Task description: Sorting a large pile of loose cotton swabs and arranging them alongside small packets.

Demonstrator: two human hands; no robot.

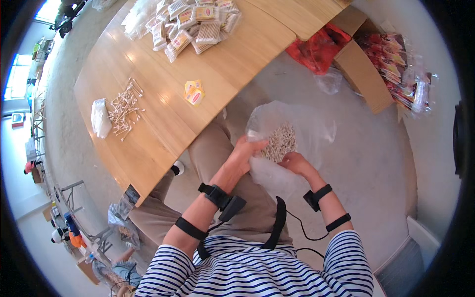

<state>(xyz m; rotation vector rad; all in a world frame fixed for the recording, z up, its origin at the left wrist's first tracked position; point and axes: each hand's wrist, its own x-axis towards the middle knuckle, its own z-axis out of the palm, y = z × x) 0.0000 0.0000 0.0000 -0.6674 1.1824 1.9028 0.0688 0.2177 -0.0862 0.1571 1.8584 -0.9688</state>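
Observation:
A large clear plastic bag (315, 123), filled with many loose cotton swabs (282, 141), stands open beside my right leg. My left hand (244, 152) is closed on the bag's near-left rim. My right hand (297, 164) is at the mouth of the bag, fingers curled down against the swabs; the fingertips are hidden, so what they hold does not show. On the wooden table (168, 133), a loose heap of cotton swabs (126, 108) lies beside a folded white plastic packet (101, 118). Small yellow printed cards (194, 92) rest near the table edge.
Many packed cotton swab packets (198, 24) are piled at the table's far side. Right of the table stands an open cardboard box (363, 74) with red bags (319, 48) and printed packaging (393, 64). A black cable (309, 238) hangs by my waist.

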